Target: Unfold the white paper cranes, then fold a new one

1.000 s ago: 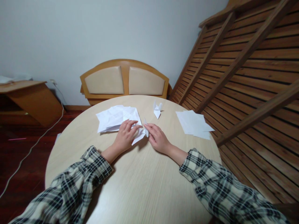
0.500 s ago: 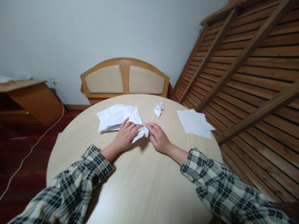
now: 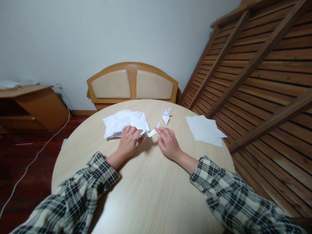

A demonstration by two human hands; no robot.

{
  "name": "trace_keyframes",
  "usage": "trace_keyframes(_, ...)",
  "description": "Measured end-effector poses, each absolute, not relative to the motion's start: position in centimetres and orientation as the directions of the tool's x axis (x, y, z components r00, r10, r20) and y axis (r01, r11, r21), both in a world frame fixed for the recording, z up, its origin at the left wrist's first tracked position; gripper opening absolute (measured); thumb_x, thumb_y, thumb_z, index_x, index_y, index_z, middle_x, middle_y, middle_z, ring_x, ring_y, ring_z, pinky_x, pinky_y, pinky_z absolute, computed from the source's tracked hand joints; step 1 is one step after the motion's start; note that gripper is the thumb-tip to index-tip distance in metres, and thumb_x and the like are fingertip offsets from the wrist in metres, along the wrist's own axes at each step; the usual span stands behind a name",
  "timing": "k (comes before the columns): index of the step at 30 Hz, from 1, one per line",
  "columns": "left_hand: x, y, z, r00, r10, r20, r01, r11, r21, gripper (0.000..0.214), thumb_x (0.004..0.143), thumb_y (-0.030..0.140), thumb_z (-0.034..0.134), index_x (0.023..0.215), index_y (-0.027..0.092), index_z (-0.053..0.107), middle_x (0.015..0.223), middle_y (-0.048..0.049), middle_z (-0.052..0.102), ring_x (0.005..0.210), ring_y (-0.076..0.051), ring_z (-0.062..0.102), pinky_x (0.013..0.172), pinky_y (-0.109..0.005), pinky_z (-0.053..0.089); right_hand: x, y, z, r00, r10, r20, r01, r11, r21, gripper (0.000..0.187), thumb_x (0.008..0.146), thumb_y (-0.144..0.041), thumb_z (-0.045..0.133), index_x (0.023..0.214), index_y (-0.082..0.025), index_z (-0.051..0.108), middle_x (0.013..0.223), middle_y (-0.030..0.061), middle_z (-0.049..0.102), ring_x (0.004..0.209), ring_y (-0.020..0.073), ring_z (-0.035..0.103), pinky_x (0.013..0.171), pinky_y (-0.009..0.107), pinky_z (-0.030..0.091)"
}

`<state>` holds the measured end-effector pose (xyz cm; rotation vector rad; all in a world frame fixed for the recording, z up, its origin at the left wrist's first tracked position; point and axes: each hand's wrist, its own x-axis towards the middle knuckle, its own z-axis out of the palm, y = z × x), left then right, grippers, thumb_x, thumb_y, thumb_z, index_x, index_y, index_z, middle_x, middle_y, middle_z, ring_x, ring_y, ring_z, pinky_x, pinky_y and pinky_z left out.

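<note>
A white folded-paper figure (image 3: pixel 153 132), which looks like an origami crane, is held between my two hands just above the table. My left hand (image 3: pixel 129 140) is closed on its left side, with a pointed flap sticking out past the thumb. At the other end, my right hand (image 3: pixel 168 143) pinches the narrow right part, where a thin tip points upward. Part of the paper is hidden by my left fingers. Just beyond my right hand stands a finished-looking white paper crane (image 3: pixel 166 115). Creased white papers (image 3: pixel 122 122) lie in a pile beyond my left hand.
The round light-wood table (image 3: pixel 151 188) carries a few flat white sheets (image 3: pixel 205 128) at right. Behind it stands a padded headboard (image 3: pixel 110 84). Wooden slats (image 3: pixel 258 71) lean at the right. A desk (image 3: pixel 46 105) and a white cable (image 3: pixel 36 157) are at the left.
The paper figure has turned in my hands, its right part now stretching toward my right fingers. My left fingers have curled in around it. The view has shifted slightly.
</note>
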<state>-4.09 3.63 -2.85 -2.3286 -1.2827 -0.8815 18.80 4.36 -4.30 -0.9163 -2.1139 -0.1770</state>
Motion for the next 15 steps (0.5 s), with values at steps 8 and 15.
trace_keyframes(8, -4.1, 3.8, -3.1, 0.352, 0.651, 0.672, 0.876, -0.483, 0.009, 0.026, 0.099, 0.035, 0.043, 0.096, 0.023, 0.066, 0.085, -0.0067, 0.056, 0.086, -0.026, 0.045, 0.081, -0.042, 0.039, 18.7, 3.7, -3.5, -0.372, 0.573, 0.73, 0.721, 0.674, -0.161, 0.016, 0.09, -0.031, 0.062, 0.099, -0.023, 0.072, 0.084, 0.0048, 0.055, 0.086, 0.0231, 0.051, 0.083, 0.041, 0.039)
trace_keyframes(15, -4.1, 3.7, -2.9, 0.371, 0.662, 0.652, 0.872, -0.489, 0.001, 0.022, 0.098, 0.033, 0.047, 0.097, 0.024, 0.066, 0.087, -0.0065, 0.057, 0.089, -0.027, 0.046, 0.085, -0.044, 0.04, 18.3, 3.2, -3.3, -0.57, 0.505, 0.649, 0.643, 0.765, -0.031, 0.021, 0.093, -0.036, 0.06, 0.082, -0.02, 0.069, 0.089, 0.006, 0.061, 0.088, 0.0222, 0.05, 0.085, 0.04, 0.035)
